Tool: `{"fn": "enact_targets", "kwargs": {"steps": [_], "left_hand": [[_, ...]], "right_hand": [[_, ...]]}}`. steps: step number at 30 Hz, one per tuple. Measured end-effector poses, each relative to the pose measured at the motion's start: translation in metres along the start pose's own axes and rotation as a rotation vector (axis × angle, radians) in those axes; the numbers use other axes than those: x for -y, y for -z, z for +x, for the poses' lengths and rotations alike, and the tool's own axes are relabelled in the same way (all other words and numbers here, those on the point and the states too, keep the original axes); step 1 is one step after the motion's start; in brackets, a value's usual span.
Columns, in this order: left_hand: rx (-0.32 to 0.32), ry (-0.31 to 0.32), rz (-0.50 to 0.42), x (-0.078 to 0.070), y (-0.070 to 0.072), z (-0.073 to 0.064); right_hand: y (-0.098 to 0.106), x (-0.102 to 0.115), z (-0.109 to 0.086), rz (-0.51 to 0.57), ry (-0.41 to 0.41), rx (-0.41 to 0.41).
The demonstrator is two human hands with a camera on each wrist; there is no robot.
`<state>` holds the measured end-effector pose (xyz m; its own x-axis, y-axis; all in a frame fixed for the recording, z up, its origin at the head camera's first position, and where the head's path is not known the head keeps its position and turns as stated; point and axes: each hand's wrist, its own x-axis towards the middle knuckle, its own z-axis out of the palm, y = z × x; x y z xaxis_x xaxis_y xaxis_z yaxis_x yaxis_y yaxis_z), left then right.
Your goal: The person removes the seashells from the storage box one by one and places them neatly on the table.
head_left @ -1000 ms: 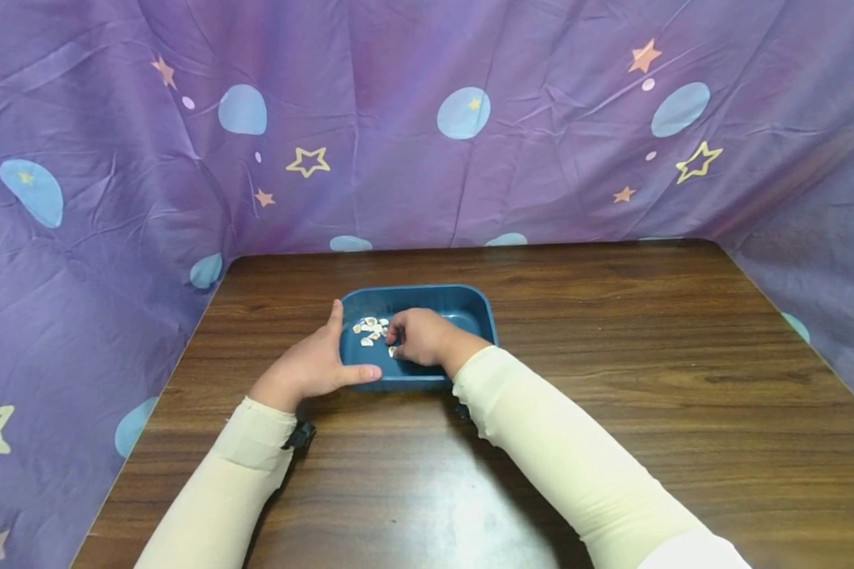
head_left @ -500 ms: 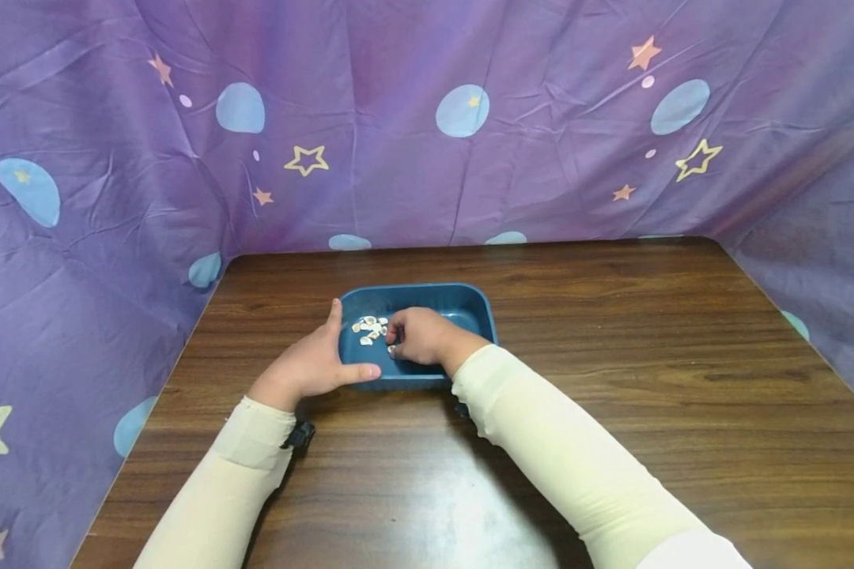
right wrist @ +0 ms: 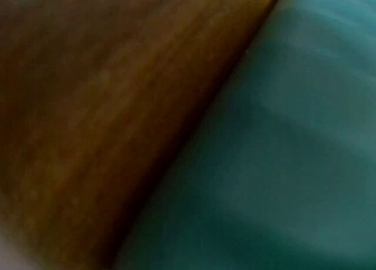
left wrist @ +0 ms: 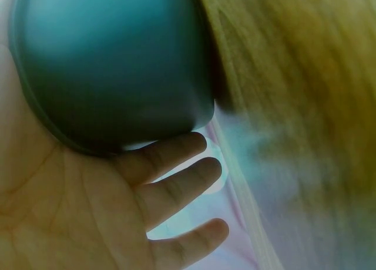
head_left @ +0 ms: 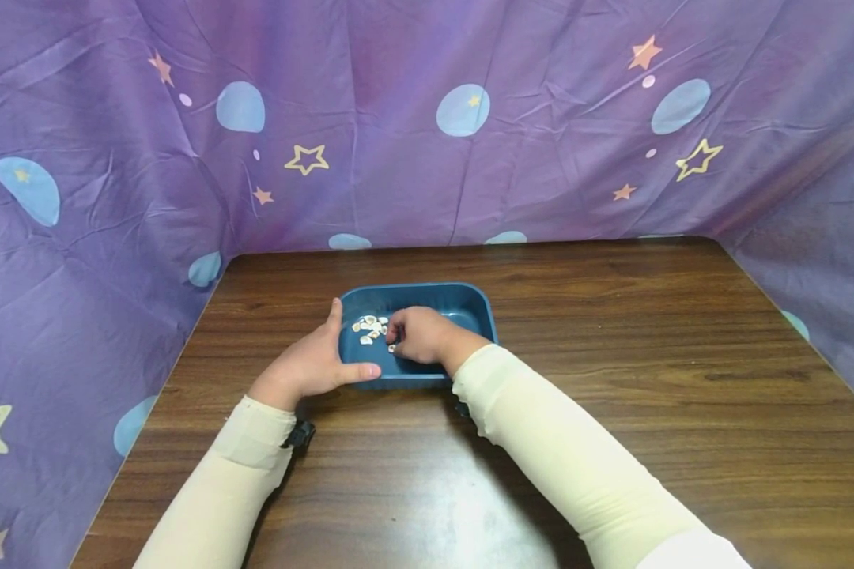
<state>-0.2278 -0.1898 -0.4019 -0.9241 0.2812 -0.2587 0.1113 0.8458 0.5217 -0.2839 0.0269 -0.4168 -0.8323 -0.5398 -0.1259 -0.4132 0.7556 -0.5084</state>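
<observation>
A blue rectangular tray (head_left: pixel 427 286) stands on the wooden table. Several small white pieces with tan marks (head_left: pixel 370 325) lie loosely grouped in its left part; their kind is too small to make out. My left hand (head_left: pixel 306 367) rests against the tray's left end, thumb along the near rim. In the left wrist view its straight fingers (left wrist: pixel 176 191) spread beside and under the dark tray wall (left wrist: pixel 117 76). Reaching inside, my right hand (head_left: pixel 423 336) pinches one small white piece (head_left: pixel 391 348) low over the tray floor. The right wrist view shows only the blurred tray wall (right wrist: pixel 282 152).
The brown wood-grain table (head_left: pixel 648 379) extends around the tray on all sides. Behind it and at both sides hangs a purple curtain (head_left: pixel 398 118) printed with stars and blue ovals. A dark strap-on device (head_left: pixel 300 435) sits at my left wrist.
The pinched white piece has turned slightly between my right fingertips and shows smaller. Both hands and the tray stay in place; the head view has shifted a little.
</observation>
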Motion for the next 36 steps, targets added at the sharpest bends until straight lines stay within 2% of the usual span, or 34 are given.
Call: {"fn": "enact_targets", "kwargs": {"steps": [4,11,36], "left_hand": [[-0.001,0.005,-0.008,-0.0007,0.0005,-0.0015],[-0.006,-0.004,0.015,-0.0005,0.0004,-0.0002],[-0.022,-0.031,0.005,0.0004,-0.0001,0.0004]], "right_hand": [[0.0004,0.0008,0.0003,-0.009,-0.022,0.012],[0.0006,0.0017,-0.0001,-0.013,-0.006,0.014],[0.0009,0.0009,-0.0007,-0.005,-0.008,0.022]]}}
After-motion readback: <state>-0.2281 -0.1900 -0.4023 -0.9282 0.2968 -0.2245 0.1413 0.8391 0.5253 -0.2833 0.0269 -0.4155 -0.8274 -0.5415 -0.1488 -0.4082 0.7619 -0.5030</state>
